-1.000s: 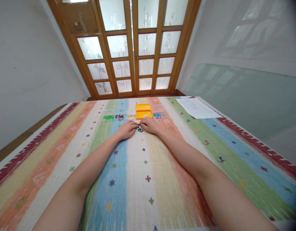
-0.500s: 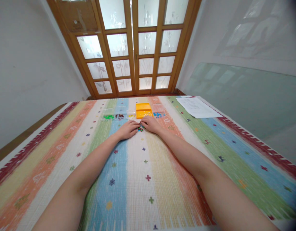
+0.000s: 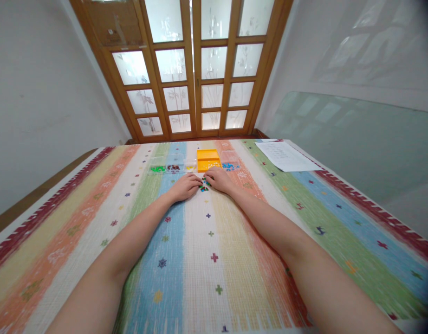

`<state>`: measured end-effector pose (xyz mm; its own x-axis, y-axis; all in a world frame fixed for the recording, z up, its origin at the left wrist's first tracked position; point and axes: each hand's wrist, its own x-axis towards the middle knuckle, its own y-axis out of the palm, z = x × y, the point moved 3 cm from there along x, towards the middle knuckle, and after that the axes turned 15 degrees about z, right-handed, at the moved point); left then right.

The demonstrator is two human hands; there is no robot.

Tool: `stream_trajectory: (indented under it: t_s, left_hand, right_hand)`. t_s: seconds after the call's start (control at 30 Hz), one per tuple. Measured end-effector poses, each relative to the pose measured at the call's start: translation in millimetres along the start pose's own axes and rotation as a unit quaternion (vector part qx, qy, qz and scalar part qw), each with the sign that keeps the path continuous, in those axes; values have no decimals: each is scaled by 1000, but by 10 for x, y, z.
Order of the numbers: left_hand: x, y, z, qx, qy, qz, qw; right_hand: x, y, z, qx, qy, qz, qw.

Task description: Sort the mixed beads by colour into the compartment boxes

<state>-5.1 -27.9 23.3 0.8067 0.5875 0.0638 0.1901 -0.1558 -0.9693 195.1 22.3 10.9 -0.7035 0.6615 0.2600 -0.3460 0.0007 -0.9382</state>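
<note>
A small loose pile of green, blue, red and dark pieces (image 3: 204,188) lies on the striped tablecloth between my two hands. My left hand (image 3: 186,186) rests at the pile's left side, its fingers slightly apart and pointing at the pieces. Over the right side of the pile is my right hand (image 3: 217,179), with bent fingers drawn together at the tips. Whatever those fingertips may hold is too small to make out. Just beyond my hands stands a yellow box (image 3: 207,154), opened flat, with pale pieces in its near half.
Clear containers with green pieces (image 3: 158,169), dark red pieces (image 3: 173,167), yellow pieces (image 3: 191,168) and blue pieces (image 3: 230,165) flank the yellow box. A printed paper sheet (image 3: 287,156) lies at the far right. Glazed wooden doors (image 3: 196,83) stand behind the table.
The fingertips of both hands have shifted slightly around the pile. A few more of its pieces show between them. The containers and the yellow box have stayed in place.
</note>
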Motion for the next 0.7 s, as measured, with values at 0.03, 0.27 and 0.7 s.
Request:
stream_trajectory:
  t_s: [0.03, 0.27, 0.7]
  left_hand:
    - [-3, 1, 2, -3, 5, -1, 1000]
    - [-2, 51, 65, -17, 26, -5, 1000]
    - [-77, 23, 239, -20, -57, -104, 993]
  right_hand:
    - [0, 1, -2, 1, 0, 0, 1000]
    - [18, 11, -16, -3, -5, 4, 1000]
    - [1, -10, 4, 4, -1, 4, 1000]
